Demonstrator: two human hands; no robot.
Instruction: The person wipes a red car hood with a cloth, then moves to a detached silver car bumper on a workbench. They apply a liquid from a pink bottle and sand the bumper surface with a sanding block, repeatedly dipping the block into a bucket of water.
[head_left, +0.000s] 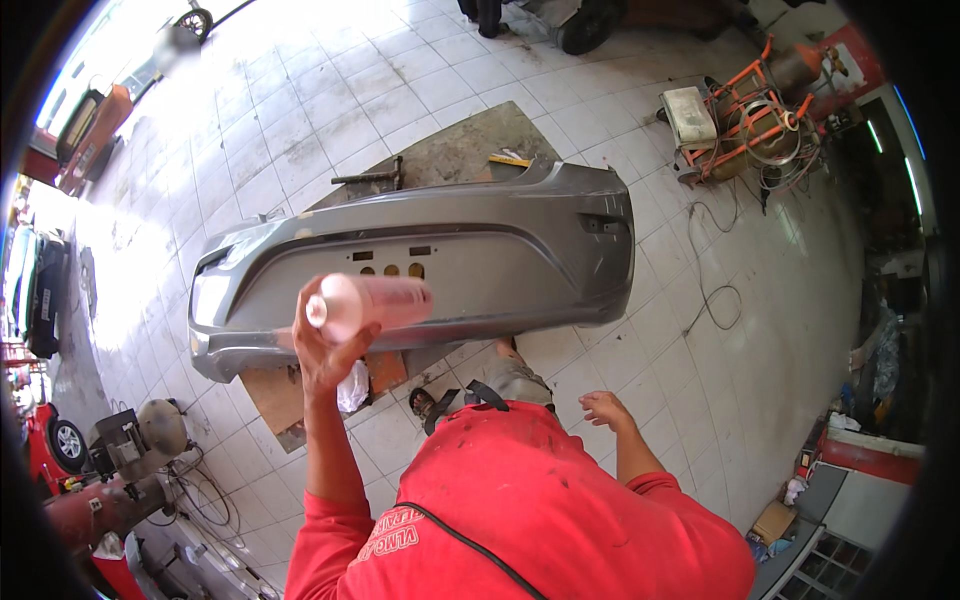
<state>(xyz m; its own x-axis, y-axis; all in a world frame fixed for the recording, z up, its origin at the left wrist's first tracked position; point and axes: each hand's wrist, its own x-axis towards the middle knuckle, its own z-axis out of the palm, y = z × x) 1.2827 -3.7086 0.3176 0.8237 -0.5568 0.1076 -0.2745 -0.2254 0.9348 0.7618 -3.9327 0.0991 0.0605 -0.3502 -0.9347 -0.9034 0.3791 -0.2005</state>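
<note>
My left hand [318, 350] is wrapped around a pale pink plastic bottle [385, 302], raised above a grey car bumper [490, 240]. The bottle is tilted on its side, its white cap end toward me and its far end smeared by motion. The bumper lies across the floor in front of me, with several small openings in its middle. At my right side hangs my right hand [603, 410], empty, its fingers loosely apart and away from the bumper.
Cardboard [275, 400] and a white plastic bag [353, 388] lie by the bumper's near edge. Beyond it sits a flat board [470, 145] with a metal stand [385, 176]. An orange cart [750, 130] stands far right, its cable [715, 290] trailing on the tiles. A compressor-like machine [130, 460] is at left.
</note>
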